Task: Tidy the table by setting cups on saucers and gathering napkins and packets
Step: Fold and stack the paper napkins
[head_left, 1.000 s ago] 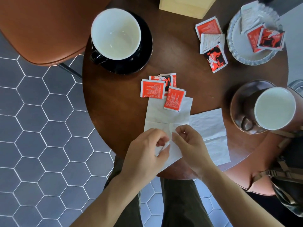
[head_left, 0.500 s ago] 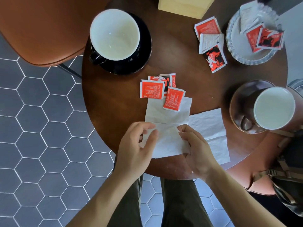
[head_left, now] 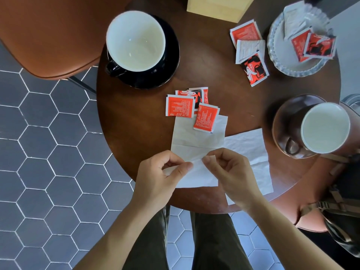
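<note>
Round dark wooden table [head_left: 140, 137] over grey hexagon floor tiles is what I am looking down on. At its near edge lies the napkin [head_left: 196, 139] I am folding: my left hand [head_left: 157, 178] pinches its near flap between thumb and curled fingers, and my right hand [head_left: 229, 172] pinches the same flap just beside it. A red packet [head_left: 205, 118] rests on the napkin's far end, with two more packets [head_left: 180, 106] touching its far edge. A second napkin [head_left: 251, 151] lies partly under the first, to its right. Beyond the napkin, the black cup [head_left: 136, 40] already sits on its saucer [head_left: 171, 55]; right of it the brown cup [head_left: 325, 127] sits on its saucer [head_left: 282, 121] too. I judge the napkin step is under way. Next I would need to clear the packet off before finishing the fold, then gather packets towards the glass dish [head_left: 280, 55] far right.
</note>
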